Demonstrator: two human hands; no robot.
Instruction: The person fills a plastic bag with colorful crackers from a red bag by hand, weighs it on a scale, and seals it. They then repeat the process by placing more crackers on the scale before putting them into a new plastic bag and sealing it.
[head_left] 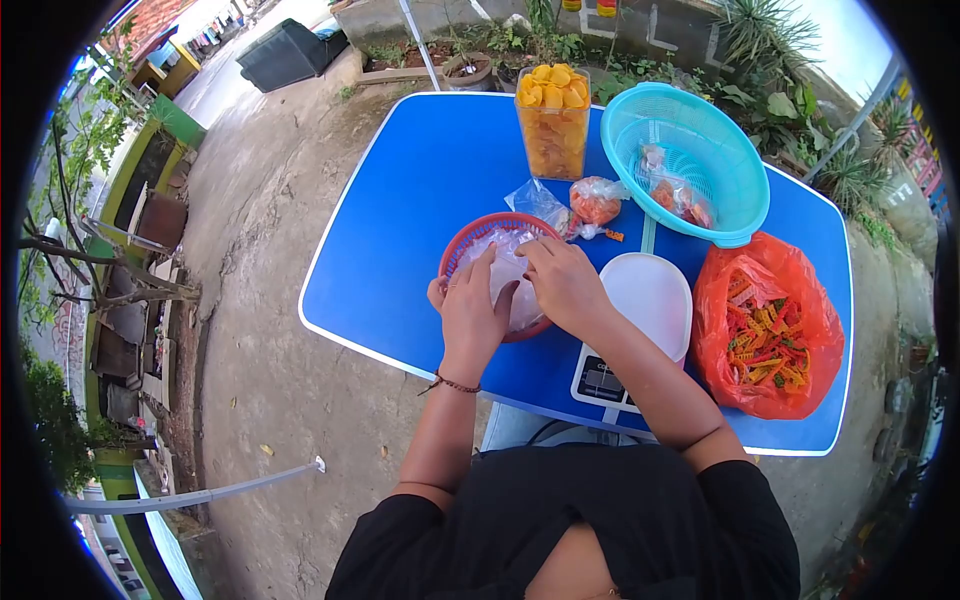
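Clear bags lie in the red basket, left of the scale. They look light, soft, perhaps slippery; one loose edge seems best to pinch. The left hand has fingers apart; the right hand bends its fingers, their grip unclear.

Two hands, two baskets, one scale, one table, one red bag
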